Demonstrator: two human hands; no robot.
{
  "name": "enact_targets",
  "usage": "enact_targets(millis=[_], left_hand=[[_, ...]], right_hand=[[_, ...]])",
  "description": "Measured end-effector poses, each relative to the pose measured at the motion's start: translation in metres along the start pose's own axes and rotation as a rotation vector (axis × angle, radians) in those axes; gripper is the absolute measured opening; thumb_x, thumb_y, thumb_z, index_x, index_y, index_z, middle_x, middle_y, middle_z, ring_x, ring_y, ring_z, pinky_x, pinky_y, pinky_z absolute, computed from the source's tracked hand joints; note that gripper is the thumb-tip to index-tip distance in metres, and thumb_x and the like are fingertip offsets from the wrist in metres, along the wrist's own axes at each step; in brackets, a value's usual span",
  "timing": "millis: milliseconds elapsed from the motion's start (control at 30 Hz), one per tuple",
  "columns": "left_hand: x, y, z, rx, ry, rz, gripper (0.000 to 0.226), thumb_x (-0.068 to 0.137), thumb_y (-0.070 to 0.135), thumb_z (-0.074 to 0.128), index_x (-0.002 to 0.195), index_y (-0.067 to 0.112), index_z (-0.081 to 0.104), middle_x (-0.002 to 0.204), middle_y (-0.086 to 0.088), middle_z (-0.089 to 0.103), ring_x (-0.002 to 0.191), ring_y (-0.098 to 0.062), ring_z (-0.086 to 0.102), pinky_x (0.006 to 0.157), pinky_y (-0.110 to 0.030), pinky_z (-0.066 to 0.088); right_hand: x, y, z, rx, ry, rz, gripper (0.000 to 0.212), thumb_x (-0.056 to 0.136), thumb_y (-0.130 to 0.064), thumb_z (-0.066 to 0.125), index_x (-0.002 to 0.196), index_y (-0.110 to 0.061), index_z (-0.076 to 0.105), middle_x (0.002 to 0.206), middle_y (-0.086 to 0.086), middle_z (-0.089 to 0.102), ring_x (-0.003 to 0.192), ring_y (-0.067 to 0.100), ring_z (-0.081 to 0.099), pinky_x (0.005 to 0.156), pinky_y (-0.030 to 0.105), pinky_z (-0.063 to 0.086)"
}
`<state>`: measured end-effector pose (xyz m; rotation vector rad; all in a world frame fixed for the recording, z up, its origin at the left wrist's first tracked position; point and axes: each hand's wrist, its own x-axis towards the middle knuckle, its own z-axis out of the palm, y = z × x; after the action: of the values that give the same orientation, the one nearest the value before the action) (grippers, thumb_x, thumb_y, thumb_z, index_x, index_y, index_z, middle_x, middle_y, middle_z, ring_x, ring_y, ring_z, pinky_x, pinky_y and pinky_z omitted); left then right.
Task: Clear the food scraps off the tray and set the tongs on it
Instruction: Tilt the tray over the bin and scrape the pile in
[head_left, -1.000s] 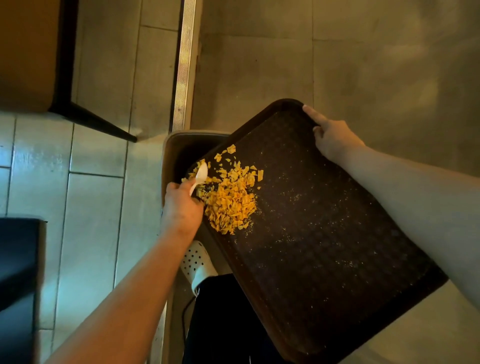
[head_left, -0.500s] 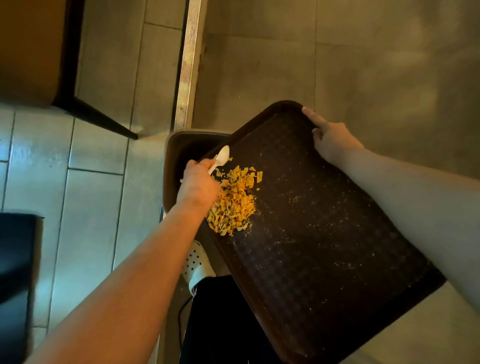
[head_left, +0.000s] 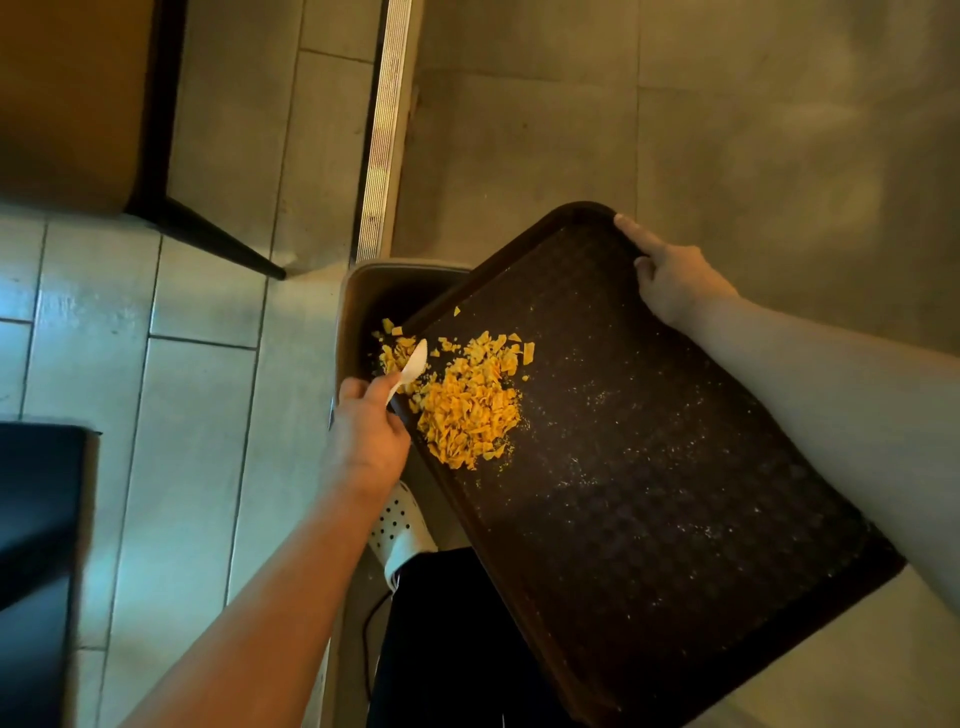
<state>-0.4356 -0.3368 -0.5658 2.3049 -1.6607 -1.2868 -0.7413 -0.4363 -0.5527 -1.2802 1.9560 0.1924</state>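
Note:
A dark brown tray is held tilted over a beige bin. My right hand grips its far rim. A heap of yellow-orange food scraps lies near the tray's left edge, and some pieces spill over that edge above the bin. My left hand holds a white plastic spoon, whose bowl sits among the scraps at the tray's edge. Fine crumbs speckle the tray's surface. No tongs are in view.
A white perforated shoe and dark trousers are below the tray. A metal floor strip runs up the tiled floor. A black furniture leg slants at the upper left, and a dark object sits at the left edge.
My left hand with the spoon has pulled back down and left, dragging scraps toward the tray's edge. Some pieces now hang over the bin. The tray and right hand have hardly moved.

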Motion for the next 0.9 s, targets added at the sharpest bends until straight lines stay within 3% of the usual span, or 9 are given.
enact_targets(millis=[200, 433, 600, 767, 900], left_hand=[[0.008, -0.009, -0.006, 0.014, 0.01, -0.062, 0.049, 0.093, 0.004, 0.043, 0.139, 0.021, 0.04, 0.122, -0.008, 0.038, 0.088, -0.018, 0.048, 0.085, -0.036, 0.05], [0.004, -0.009, -0.004, 0.035, -0.07, 0.037, 0.054, 0.093, 0.004, 0.044, 0.142, 0.023, 0.035, 0.121, -0.005, 0.036, 0.094, -0.016, 0.048, 0.091, -0.037, 0.049], [0.011, -0.016, -0.012, 0.057, 0.0, 0.004, 0.052, 0.093, 0.005, 0.043, 0.142, 0.02, 0.035, 0.111, -0.002, 0.033, 0.078, -0.011, 0.044, 0.075, -0.027, 0.046], [0.003, -0.003, -0.015, -0.007, -0.01, -0.007, 0.05, 0.093, 0.004, 0.043, 0.14, 0.021, 0.037, 0.114, -0.006, 0.036, 0.082, -0.019, 0.048, 0.078, -0.039, 0.051], [0.001, 0.005, -0.006, 0.01, -0.078, 0.001, 0.053, 0.091, -0.002, 0.044, 0.14, 0.014, 0.037, 0.125, -0.012, 0.038, 0.097, -0.028, 0.052, 0.085, -0.034, 0.046]], right_hand=[[-0.001, 0.002, 0.001, -0.006, 0.002, 0.004, 0.052, 0.103, -0.022, 0.026, 0.144, -0.052, 0.014, 0.112, 0.011, 0.053, 0.075, 0.021, 0.058, 0.072, 0.033, 0.045], [0.002, 0.002, 0.002, 0.002, 0.006, 0.002, 0.052, 0.103, -0.022, 0.027, 0.143, -0.053, 0.014, 0.106, 0.004, 0.047, 0.072, 0.017, 0.057, 0.069, 0.031, 0.042], [0.003, 0.0, 0.003, -0.007, 0.003, 0.013, 0.052, 0.103, -0.023, 0.026, 0.144, -0.053, 0.014, 0.104, 0.005, 0.049, 0.072, 0.018, 0.057, 0.071, 0.032, 0.043], [0.002, -0.002, 0.003, -0.01, -0.004, 0.014, 0.052, 0.103, -0.023, 0.027, 0.143, -0.053, 0.013, 0.103, 0.008, 0.053, 0.073, 0.021, 0.058, 0.07, 0.033, 0.046], [0.001, -0.002, 0.002, -0.009, -0.002, 0.021, 0.052, 0.103, -0.023, 0.026, 0.143, -0.053, 0.013, 0.103, 0.008, 0.052, 0.073, 0.021, 0.058, 0.069, 0.033, 0.045]])
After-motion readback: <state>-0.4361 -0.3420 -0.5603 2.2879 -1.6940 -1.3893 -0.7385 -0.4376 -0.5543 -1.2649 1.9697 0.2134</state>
